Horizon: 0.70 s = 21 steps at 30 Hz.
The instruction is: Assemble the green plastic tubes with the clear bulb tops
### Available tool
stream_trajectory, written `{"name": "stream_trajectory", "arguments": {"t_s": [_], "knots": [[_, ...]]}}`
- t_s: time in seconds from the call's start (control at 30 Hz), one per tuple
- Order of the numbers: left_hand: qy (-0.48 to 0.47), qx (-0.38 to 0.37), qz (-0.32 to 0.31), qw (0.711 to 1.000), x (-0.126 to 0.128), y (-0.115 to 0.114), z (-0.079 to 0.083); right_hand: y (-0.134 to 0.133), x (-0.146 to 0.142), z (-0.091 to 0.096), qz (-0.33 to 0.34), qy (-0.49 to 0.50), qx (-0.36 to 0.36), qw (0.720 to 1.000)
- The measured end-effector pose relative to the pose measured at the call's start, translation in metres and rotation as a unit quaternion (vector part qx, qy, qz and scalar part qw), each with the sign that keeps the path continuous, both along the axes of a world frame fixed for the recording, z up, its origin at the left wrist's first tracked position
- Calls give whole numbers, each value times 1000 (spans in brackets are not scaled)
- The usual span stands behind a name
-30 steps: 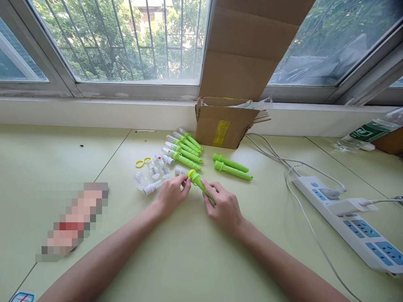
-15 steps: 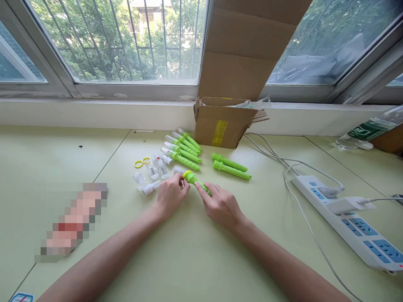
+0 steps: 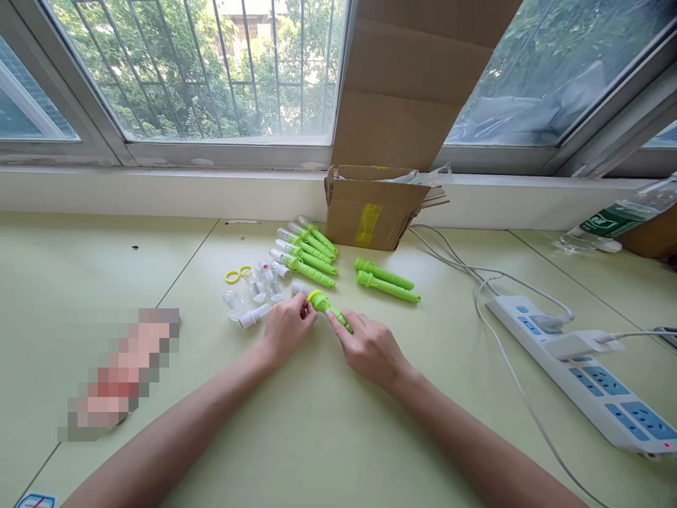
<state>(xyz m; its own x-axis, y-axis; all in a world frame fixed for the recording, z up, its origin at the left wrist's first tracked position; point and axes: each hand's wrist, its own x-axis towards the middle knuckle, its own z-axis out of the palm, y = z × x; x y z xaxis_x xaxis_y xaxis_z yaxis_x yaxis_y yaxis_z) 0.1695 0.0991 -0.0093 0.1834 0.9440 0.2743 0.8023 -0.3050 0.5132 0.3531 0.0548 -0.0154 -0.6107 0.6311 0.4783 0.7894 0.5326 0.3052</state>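
Between my two hands lies a green plastic handle point(image 3: 321, 303) with a threaded head, tilted across the table. My right hand point(image 3: 370, 347) is closed around its lower shaft. At its head, a yellow ring point(image 3: 314, 295) is pinched by the fingertips of my left hand point(image 3: 287, 326). A white tube point(image 3: 300, 288) shows just beyond the ring; whether it is joined to the handle I cannot tell. Left of my left hand are another white tube point(image 3: 254, 315), clear ribbed caps point(image 3: 256, 288) and loose yellow rings point(image 3: 232, 277).
Several green handles with clear caps point(image 3: 302, 268) lie behind my hands. Two uncapped green handles point(image 3: 388, 287) are to the right. A cardboard box point(image 3: 364, 215) stands by the window. On the right are a power strip point(image 3: 587, 381), cables and a plastic bottle point(image 3: 613, 220). A blurred object point(image 3: 124, 374) lies left.
The view has shifted very slightly. Both hands keep their hold on the handle and ring, and slightly more of the white tube beyond the ring shows.
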Motion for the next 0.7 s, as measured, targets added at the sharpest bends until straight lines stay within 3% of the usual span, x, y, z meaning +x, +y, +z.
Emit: {"name": "stream_trajectory", "arguments": {"t_s": [0.17,0.4,0.57,0.7], "knots": [[38,-21,3,999,0,1,5,2,2,-1,-6,0,13,1000],[163,-31,-14,986,3,1,1,-2,-3,-3,8,-25,31,999],[148,-35,14,988,3,2,1,-5,-5,-1,16,-42,39,998],[96,-12,-8,995,-2,5,0,-6,-5,1,8,-31,32,999]]}}
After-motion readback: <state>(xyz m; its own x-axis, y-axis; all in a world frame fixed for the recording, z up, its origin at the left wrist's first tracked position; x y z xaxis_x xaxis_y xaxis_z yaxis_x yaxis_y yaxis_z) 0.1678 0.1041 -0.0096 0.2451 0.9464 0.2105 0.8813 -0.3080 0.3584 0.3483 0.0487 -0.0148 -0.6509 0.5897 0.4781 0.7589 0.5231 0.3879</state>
